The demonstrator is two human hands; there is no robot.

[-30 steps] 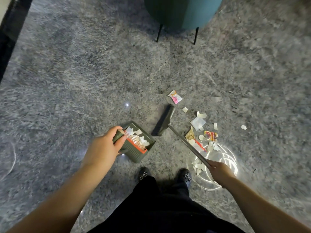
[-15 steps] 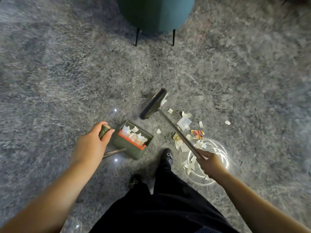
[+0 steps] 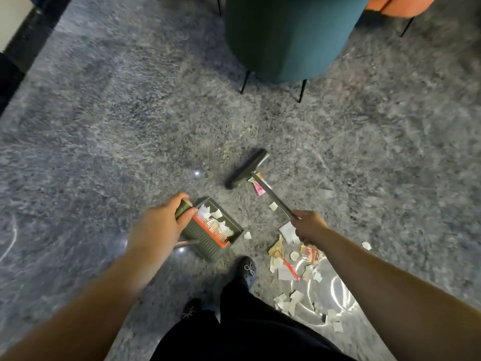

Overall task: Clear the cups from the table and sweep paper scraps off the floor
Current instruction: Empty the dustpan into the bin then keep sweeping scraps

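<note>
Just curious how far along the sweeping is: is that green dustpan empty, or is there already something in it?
Partly filled. White paper scraps lie inside the dustpan, behind its orange comb; many more remain on the floor.

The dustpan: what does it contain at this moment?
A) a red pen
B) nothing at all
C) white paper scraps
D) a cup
C: white paper scraps lie inside the green dustpan, behind its orange comb, while the left hand grips its handle.
</note>
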